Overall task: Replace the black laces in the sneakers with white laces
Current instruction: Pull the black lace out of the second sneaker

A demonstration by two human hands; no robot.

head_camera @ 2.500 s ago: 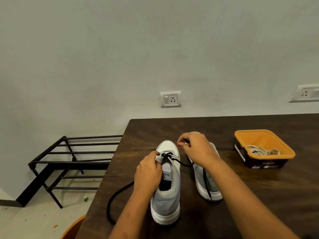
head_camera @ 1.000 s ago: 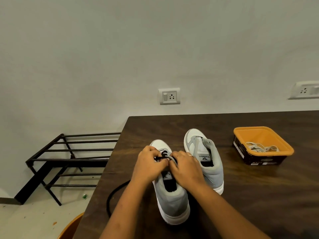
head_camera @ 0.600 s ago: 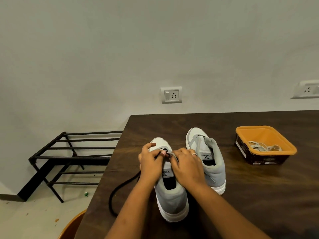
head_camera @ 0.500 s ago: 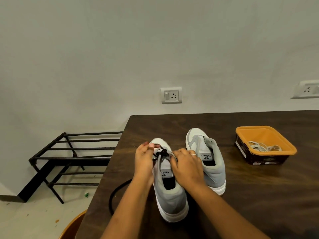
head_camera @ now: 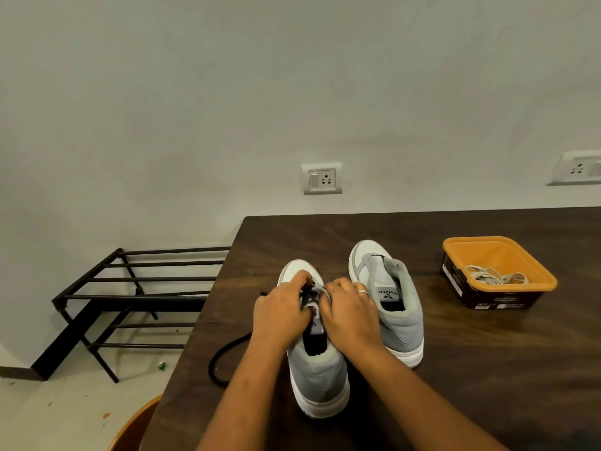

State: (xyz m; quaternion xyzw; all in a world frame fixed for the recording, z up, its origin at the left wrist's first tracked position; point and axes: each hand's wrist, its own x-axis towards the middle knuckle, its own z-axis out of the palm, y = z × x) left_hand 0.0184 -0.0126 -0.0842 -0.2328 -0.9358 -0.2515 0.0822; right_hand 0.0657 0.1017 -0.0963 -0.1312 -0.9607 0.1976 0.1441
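Two grey and white sneakers stand on the dark wooden table (head_camera: pixel 471 369), toes away from me. My left hand (head_camera: pixel 281 315) and my right hand (head_camera: pixel 349 312) are over the lace area of the near sneaker (head_camera: pixel 317 369). Both pinch the black lace (head_camera: pixel 307 296) near the toe end, fingers curled. The lace's free length loops over the table's left edge (head_camera: pixel 224 359). The far sneaker (head_camera: pixel 393 307) stands to the right without a visible lace. White laces (head_camera: pixel 494 276) lie in an orange tub (head_camera: pixel 468 252) at the right.
A black metal shoe rack (head_camera: pixel 136 297) stands on the floor left of the table. An orange rounded object (head_camera: pixel 130 428) shows below the table's front left corner. Wall sockets (head_camera: pixel 322 179) sit on the wall behind.
My right hand came back from the far sneaker to the near one. Both hands have worked at the black lace near the toe, and my left hand has closed in on it again.
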